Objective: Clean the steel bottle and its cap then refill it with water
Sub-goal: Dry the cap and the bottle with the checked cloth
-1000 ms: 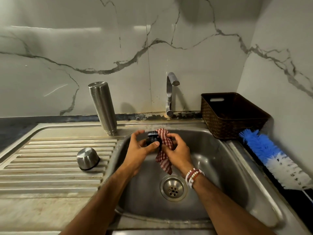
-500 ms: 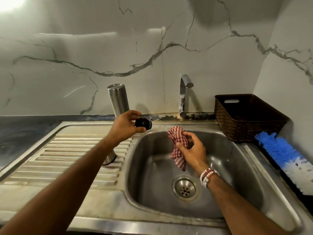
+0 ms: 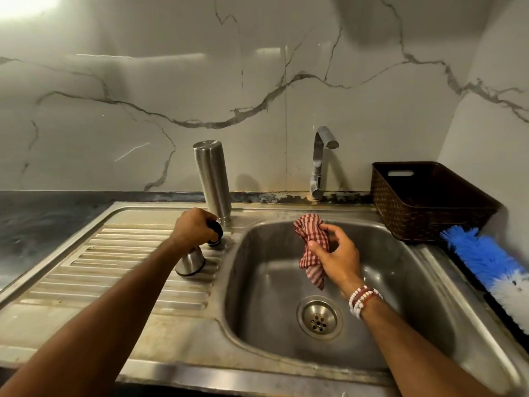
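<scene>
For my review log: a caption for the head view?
Left hand sets black cap on drainboard; right hand holds checked cloth over sink.

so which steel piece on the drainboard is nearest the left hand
The small steel cup, mouth down just below the left hand. The tall steel bottle stands farther back by the wall.

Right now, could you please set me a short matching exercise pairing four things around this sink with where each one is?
Things:
1. steel bottle
2. checked cloth
3. black stopper
4. bottle brush

Places:
A. in the left hand, low over the drainboard
B. on the counter beside the basket
C. upside down behind the drainboard
D. in the right hand, over the basin

Pairs: 1-C, 2-D, 3-A, 4-B
</scene>
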